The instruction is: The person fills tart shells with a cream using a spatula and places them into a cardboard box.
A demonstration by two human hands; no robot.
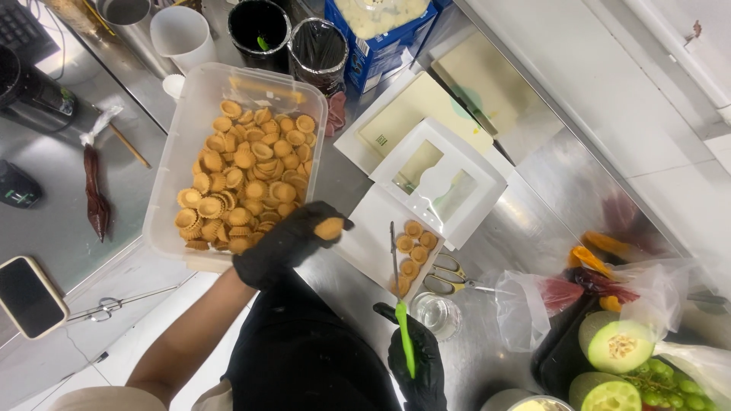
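The left hand (293, 240), in a black glove, pinches one small tart shell (330, 227) just past the rim of the clear tub (173, 152) of shells. The white box (371, 236) with a few shells in it lies close by, on the side of the right hand. The right hand (417, 364) is closed around a green-handled tool (400, 304) that points long-ways at that box.
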